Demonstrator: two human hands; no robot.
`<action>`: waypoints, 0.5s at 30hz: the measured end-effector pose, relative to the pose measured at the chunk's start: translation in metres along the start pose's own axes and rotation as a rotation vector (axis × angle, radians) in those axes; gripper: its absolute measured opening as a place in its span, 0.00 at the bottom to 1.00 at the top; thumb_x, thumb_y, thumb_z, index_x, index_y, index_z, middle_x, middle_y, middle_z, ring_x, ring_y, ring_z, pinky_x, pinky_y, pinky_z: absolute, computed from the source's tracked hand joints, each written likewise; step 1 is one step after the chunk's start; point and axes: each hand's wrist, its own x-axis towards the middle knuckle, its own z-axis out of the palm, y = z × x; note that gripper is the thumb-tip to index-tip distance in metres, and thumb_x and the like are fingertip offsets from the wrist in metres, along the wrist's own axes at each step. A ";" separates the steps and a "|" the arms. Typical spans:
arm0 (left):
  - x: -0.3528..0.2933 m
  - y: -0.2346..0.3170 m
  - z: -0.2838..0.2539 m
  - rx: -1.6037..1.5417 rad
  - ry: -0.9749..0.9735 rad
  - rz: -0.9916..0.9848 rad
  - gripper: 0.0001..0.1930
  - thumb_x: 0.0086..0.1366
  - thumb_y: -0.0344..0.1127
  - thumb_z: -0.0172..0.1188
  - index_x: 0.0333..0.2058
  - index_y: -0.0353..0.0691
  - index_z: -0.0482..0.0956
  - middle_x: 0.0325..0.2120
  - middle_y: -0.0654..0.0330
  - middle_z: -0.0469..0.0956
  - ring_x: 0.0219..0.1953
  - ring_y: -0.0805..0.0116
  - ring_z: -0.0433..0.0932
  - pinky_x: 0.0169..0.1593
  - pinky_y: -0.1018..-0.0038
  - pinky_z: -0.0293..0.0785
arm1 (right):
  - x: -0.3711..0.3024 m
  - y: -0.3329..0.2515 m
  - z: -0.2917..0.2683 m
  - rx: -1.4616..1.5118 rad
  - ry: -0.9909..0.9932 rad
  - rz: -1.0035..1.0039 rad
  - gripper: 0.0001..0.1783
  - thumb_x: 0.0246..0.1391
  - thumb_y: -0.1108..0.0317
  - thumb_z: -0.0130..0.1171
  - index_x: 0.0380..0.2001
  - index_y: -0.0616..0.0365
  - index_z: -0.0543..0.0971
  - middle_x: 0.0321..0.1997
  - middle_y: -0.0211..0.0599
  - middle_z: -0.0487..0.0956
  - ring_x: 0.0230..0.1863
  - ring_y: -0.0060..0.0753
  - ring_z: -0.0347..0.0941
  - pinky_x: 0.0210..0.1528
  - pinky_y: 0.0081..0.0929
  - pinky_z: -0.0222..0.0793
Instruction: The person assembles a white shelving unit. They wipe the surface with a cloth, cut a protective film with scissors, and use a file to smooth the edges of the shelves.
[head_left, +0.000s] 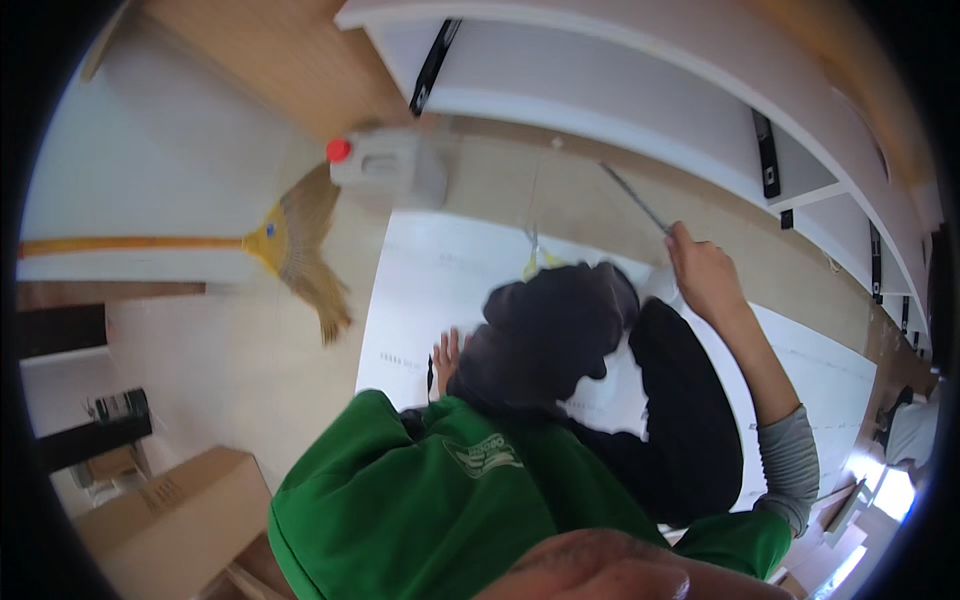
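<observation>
My right hand [705, 270] is raised at the right, fingers closed round one end of a long thin grey metal rod [635, 197]. The rod points up and to the left, toward the white cabinet; its exact kind is not clear. My left hand [448, 362] rests with fingers spread on a large white sheet [410, 290] on the floor, partly hidden by my dark-clothed leg. A yellow-handled tool [543, 262], perhaps scissors or pliers, lies at the sheet's far edge beyond my knee, its lower part covered.
A white cabinet [600, 75] with black metal fittings curves along the top and right. A broom [290, 245] and a jug with a red cap [390, 165] are at the left. A cardboard box [180, 515] sits at lower left. Someone in pale clothing [912, 432] is at far right.
</observation>
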 end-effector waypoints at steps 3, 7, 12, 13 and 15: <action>0.016 -0.016 -0.015 -0.102 -0.041 0.022 0.26 0.67 0.36 0.58 0.61 0.35 0.68 0.59 0.40 0.68 0.61 0.37 0.67 0.63 0.47 0.63 | -0.018 0.030 0.038 -0.034 -0.018 0.019 0.13 0.73 0.60 0.45 0.45 0.59 0.69 0.26 0.61 0.80 0.33 0.70 0.79 0.39 0.63 0.73; 0.136 -0.065 -0.080 -0.299 0.258 0.034 0.24 0.67 0.33 0.58 0.58 0.29 0.69 0.54 0.38 0.71 0.57 0.36 0.70 0.61 0.50 0.65 | -0.019 0.053 0.061 -0.048 -0.075 -0.051 0.14 0.74 0.59 0.44 0.46 0.60 0.69 0.26 0.61 0.80 0.31 0.70 0.79 0.36 0.61 0.74; 0.398 -0.056 -0.306 -0.357 1.286 0.282 0.18 0.70 0.34 0.51 0.54 0.30 0.69 0.45 0.42 0.72 0.48 0.44 0.72 0.56 0.55 0.66 | -0.003 0.039 0.076 0.090 -0.021 -0.135 0.14 0.74 0.59 0.45 0.50 0.58 0.70 0.25 0.58 0.80 0.29 0.67 0.79 0.35 0.59 0.73; 0.439 -0.058 -0.325 -0.286 1.353 0.273 0.18 0.69 0.32 0.54 0.55 0.31 0.71 0.45 0.46 0.73 0.47 0.48 0.73 0.54 0.57 0.69 | 0.006 0.039 0.071 0.131 -0.005 -0.113 0.14 0.73 0.58 0.46 0.50 0.57 0.70 0.25 0.56 0.80 0.29 0.65 0.79 0.34 0.58 0.73; 0.497 -0.035 -0.369 -0.586 1.366 0.249 0.18 0.70 0.32 0.54 0.56 0.32 0.72 0.45 0.50 0.75 0.45 0.53 0.74 0.52 0.60 0.71 | 0.020 0.042 0.064 0.215 0.035 -0.041 0.14 0.72 0.57 0.49 0.50 0.55 0.70 0.24 0.53 0.81 0.27 0.62 0.80 0.33 0.56 0.74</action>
